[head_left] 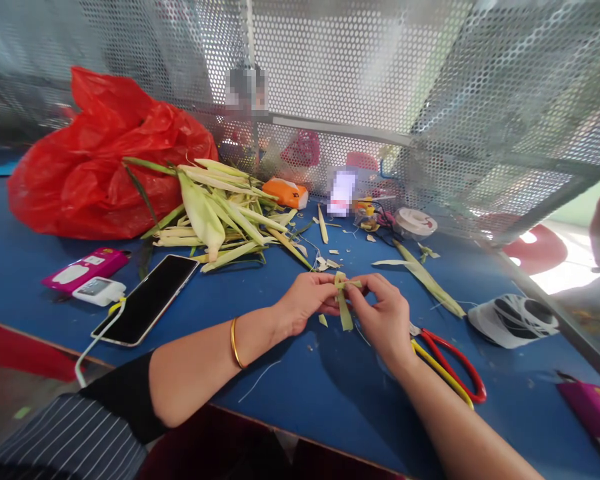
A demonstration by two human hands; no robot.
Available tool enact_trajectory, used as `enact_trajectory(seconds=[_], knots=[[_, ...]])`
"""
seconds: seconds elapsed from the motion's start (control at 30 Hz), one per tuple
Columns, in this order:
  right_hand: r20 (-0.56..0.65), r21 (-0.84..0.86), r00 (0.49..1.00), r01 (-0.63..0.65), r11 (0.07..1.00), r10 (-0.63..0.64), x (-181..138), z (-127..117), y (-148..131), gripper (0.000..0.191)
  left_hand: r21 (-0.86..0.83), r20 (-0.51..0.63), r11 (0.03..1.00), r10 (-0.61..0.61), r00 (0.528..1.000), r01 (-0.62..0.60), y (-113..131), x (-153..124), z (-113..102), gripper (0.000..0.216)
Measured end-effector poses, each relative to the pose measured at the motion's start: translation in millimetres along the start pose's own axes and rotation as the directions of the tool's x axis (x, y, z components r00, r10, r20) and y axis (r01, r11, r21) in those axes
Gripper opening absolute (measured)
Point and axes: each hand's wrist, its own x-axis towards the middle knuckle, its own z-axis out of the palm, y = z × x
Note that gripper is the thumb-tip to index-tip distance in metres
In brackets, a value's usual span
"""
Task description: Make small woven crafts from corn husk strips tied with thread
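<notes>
Pale green corn husk strips (346, 313), crossed over each other, are pinched between my two hands above the blue table. My left hand (307, 300) grips the crossing from the left, thumb against fingers. From the right, my right hand (380, 307) pinches the same piece with thumb and forefinger. One strip end hangs down below the fingers. Scissors (450, 367) with red and yellow handles lie beside my right wrist. Small husk scraps (325, 263) and bits of thread are scattered just beyond my hands.
Corn husks (230, 213) are heaped by a red plastic bag (110, 160) at the left. A phone (150, 297) with a white cable lies nearer. Thread spools (510, 321) and a long husk (430, 283) lie right. An orange tissue pack (286, 193) stands before the perforated metal screen (330, 73).
</notes>
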Motion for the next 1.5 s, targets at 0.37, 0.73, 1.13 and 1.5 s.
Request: enact_trajectory(seconds=[0.37, 0.73, 1.13, 1.5], knots=[[-0.006, -0.162, 0.993, 0.116, 0.980, -0.118, 0.3, -0.9, 1.9, 0.014, -0.058, -0.005, 0.998, 0.009, 1.000, -0.009, 2.3, 0.7, -4.3, 0.021], [0.004, -0.061, 1.000, -0.012, 0.998, 0.012, -0.5, 0.3, 3.0, 0.019, -0.048, -0.077, 0.998, 0.023, 0.997, -0.027, 0.4, 5.0, -5.8, 0.011], [0.238, -0.306, 0.757, 0.653, 0.692, -0.609, 8.5, -12.4, -0.8, 0.019, -0.080, -0.120, 0.996, 0.038, 0.992, -0.048, 1.4, 8.3, -11.8, 0.019], [0.073, -0.162, 0.997, -0.022, 0.987, 0.034, 3.5, -6.9, 3.6, 0.021, 0.135, 0.097, 0.988, 0.058, 0.994, -0.071, -1.9, 1.5, -6.0, 0.021]])
